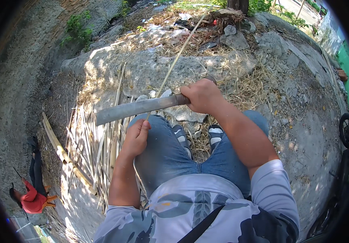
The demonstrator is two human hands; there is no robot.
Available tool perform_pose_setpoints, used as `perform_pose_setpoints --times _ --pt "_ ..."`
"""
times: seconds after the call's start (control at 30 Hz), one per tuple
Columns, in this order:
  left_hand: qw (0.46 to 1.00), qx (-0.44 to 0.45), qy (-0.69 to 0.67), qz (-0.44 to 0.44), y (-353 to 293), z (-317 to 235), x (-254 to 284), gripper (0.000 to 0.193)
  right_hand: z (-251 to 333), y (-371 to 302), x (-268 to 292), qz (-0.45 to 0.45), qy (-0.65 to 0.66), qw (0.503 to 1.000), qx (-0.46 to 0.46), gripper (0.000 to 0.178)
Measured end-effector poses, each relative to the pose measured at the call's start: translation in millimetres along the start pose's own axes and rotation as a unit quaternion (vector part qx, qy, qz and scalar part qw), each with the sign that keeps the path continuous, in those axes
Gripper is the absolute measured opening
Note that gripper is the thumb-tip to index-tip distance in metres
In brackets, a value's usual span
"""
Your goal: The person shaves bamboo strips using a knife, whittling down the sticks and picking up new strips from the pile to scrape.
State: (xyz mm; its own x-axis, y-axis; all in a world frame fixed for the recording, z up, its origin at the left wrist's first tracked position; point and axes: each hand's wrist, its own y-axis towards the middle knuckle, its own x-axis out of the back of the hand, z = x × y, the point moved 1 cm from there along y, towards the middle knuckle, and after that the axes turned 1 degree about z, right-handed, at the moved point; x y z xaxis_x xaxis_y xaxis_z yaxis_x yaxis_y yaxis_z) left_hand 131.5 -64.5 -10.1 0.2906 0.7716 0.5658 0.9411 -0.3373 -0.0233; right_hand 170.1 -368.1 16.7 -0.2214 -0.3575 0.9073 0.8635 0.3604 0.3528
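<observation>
Head: R hand grips machete, L hand strip.

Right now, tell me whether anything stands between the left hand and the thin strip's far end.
The machete does: held in the right hand, it crosses over the thin strip just beyond the left hand. Whether machete and strip touch is unclear.

Watching from my end, I can read no text, label, brand, number or sign on anything that the head view shows me.
</observation>
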Motion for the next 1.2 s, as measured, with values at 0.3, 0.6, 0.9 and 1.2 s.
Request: perform_pose_setpoints --times 0.3,0.6,0.9,1.2 --pt "0.999 0.006 0.032 0.007 -2.4 -6.8 0.8 0.043 -71.4 -4.4 17.4 0.009 0.099 0.969 -0.228 0.024" --pt "0.999 0.036 0.012 0.04 -0.7 -17.4 3.2 0.043 -32.5 -13.8 7.7 -0.003 0.008 0.996 -0.086 0.022" --pt "0.994 0.057 -0.009 0.091 -53.4 -33.7 25.8 0.039 -76.4 -15.4 27.2 -0.025 0.062 0.978 -0.197 0.021" --pt "0.981 0.129 -0.136 0.054 -68.0 5.4 6.1 0.037 -24.5 -16.2 9.8 0.074 0.012 0.996 -0.043 0.019"
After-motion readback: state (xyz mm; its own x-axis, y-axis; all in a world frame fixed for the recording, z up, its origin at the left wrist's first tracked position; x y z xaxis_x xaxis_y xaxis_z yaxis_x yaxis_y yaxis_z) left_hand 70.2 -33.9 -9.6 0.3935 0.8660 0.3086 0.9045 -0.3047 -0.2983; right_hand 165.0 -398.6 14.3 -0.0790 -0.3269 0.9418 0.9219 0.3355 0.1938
